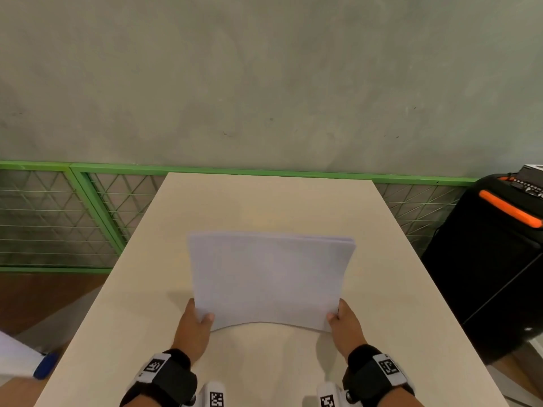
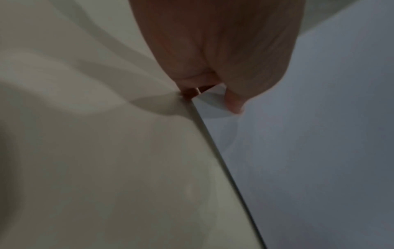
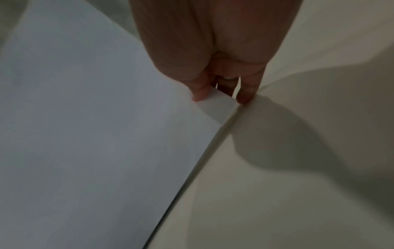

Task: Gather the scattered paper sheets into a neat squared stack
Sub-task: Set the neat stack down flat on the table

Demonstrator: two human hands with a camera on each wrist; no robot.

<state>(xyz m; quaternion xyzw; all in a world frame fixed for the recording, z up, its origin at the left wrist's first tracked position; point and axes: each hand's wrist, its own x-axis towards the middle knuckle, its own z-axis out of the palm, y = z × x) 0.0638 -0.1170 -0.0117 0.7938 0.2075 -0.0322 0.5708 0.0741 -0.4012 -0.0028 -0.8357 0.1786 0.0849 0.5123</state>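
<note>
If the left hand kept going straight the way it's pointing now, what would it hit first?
Probably nothing: the left hand already pinches the paper stack at its near left corner. Ahead lies only bare table, then its far edge, though depth is uncertain.

Head cam bright, edges warped; wrist cams dim, blurry.

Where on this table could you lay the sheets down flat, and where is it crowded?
The table shows bare top on the far strip between the paper stack and the far edge by the green fence, and down each side of the stack. It is crowded only at the near middle, where the left hand and right hand grip the stack's near corners.
</note>
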